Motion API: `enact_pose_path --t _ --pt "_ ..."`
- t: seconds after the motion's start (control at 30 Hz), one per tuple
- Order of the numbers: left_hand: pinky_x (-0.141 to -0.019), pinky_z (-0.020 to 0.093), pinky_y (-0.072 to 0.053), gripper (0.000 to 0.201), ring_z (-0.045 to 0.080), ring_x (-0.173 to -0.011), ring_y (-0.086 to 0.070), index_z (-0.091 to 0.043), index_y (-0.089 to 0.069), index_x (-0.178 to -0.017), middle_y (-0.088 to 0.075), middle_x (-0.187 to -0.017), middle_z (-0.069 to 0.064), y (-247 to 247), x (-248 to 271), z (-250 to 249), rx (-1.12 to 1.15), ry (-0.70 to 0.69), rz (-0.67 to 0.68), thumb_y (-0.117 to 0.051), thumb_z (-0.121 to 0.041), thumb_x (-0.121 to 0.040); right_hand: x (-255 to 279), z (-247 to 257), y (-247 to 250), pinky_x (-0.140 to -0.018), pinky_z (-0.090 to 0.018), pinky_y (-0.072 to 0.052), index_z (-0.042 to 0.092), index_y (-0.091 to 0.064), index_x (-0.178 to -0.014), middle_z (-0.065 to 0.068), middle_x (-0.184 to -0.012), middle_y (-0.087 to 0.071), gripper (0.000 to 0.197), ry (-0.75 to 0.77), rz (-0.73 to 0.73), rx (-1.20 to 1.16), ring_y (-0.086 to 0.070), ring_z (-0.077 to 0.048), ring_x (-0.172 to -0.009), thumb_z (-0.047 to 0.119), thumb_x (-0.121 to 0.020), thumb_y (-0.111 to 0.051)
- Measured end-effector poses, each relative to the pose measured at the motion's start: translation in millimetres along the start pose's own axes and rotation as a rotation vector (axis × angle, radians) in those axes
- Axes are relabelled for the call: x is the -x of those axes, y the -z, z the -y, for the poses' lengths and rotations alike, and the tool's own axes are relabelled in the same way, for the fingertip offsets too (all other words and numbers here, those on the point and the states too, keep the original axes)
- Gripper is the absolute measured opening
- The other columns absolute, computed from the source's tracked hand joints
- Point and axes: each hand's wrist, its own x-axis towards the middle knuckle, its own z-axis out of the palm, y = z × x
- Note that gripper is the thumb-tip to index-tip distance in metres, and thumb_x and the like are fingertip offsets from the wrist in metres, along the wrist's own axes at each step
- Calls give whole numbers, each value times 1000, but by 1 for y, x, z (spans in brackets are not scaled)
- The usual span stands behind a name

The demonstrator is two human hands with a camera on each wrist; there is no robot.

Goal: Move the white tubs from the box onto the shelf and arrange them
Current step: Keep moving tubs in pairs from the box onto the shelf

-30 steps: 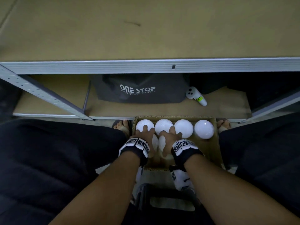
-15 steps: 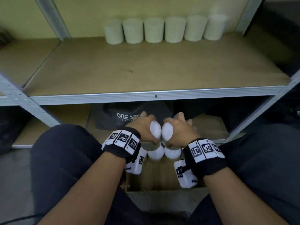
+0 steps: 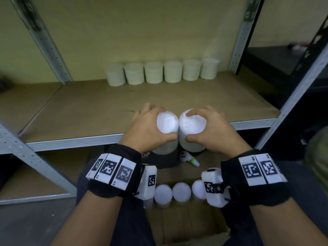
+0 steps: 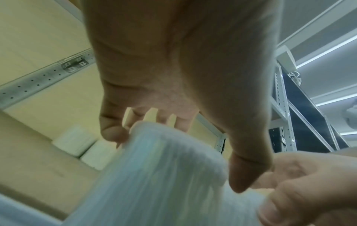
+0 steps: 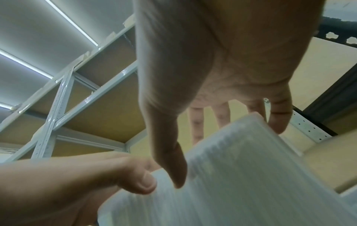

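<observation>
The shelf (image 3: 88,110) is a bare brown board set in a pale metal frame, with a silver rail along its front edge and perforated uprights at both back corners. Six white tubs (image 3: 163,71) stand upright in one row at the back of the board, close against the yellowish wall, each just beside or touching its neighbour; the row runs from about mid-width to near the right upright. Below it, a lower shelf (image 3: 58,167) carries a dark bag (image 3: 165,160) with white lettering and a small white controller (image 3: 188,158) with a yellow-green mark, lying on its side just right of the bag.
</observation>
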Motion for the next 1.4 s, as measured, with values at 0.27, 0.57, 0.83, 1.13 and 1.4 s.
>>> enact_pose_path --t 0.27,0.57,0.83,1.13,1.4 --pt "-91 25 -33 56 25 -115 -42 -28 -59 -119 -46 -118 -6 4 -41 0 48 25 -150 -73 -46 -68 -48 -6 -3 -111 -43 -35 30 -68 -108 3 -136 -52 49 31 -131 -119 -46 -22 -129 35 -61 -82" --pt "-89 27 -33 50 23 -113 -40 -31 -53 -118 -43 -122 -11 -15 -64 21 48 46 -114 -66 -47 -74 -75 -15 -22 -115 -38 -28 31 -63 -120 7 -144 -47 48 32 -105 -64 -40 -23 -133 38 -74 -74" --pt "-105 37 -34 52 20 -121 -31 -35 -50 -122 -40 -127 -10 -3 -52 21 -25 9 -122 -62 -57 -77 -60 -15 -19 -116 -41 -21 34 -56 -126 6 -149 -34 54 83 -133 50 -22 -24 -139 50 -77 -69" --pt "-84 17 -32 13 14 -107 -52 -20 -68 -95 -62 -104 -3 6 -46 14 1 -73 -162 -57 -23 -90 -63 -17 -7 -96 -22 -33 20 -68 -107 5 -118 -60 22 188 -125 119 -48 -15 -119 25 -87 -60" --pt "-83 19 -34 12 14 -106 -53 -18 -70 -93 -63 -104 -3 0 -61 11 17 -87 -142 -58 -21 -91 -77 -25 -1 -100 -26 -36 18 -68 -107 2 -118 -61 21 170 -118 141 -48 -17 -120 25 -89 -59"
